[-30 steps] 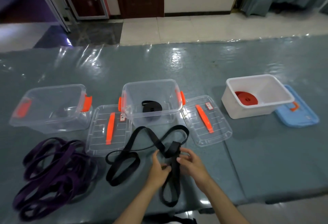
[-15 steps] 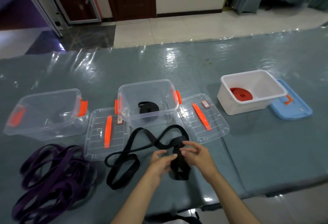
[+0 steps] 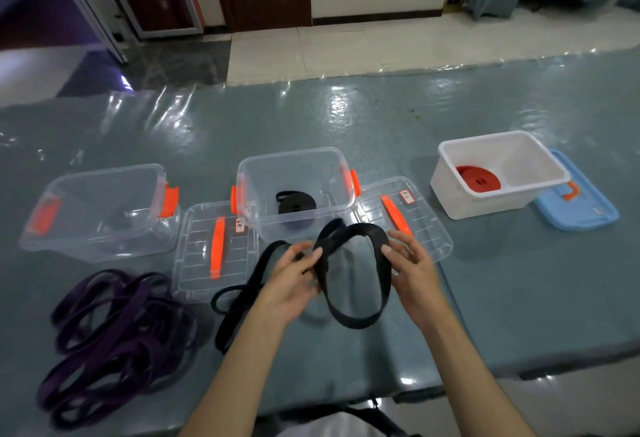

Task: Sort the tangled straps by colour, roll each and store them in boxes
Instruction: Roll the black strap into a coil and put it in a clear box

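Observation:
A black strap (image 3: 349, 319) is lifted above the table in a wide loop between both hands. My left hand (image 3: 287, 284) pinches its left side, and my right hand (image 3: 412, 270) grips its right side. The rest of the strap trails down to the left onto the table. Behind it stands a clear box (image 3: 294, 190) holding a rolled black strap (image 3: 297, 205). A tangled pile of purple straps (image 3: 114, 332) lies at the front left. The white box (image 3: 540, 177) at the right holds a rolled red strap (image 3: 478, 178).
A second clear box (image 3: 100, 208) stands at the left. Two clear lids with orange handles (image 3: 216, 249) (image 3: 408, 215) lie on either side of the middle box. A blue lid (image 3: 581, 208) rests behind the white box. The table's front edge is close below my arms.
Both hands have moved apart and raised the black strap, opening it from a bunched fold into a wide loop.

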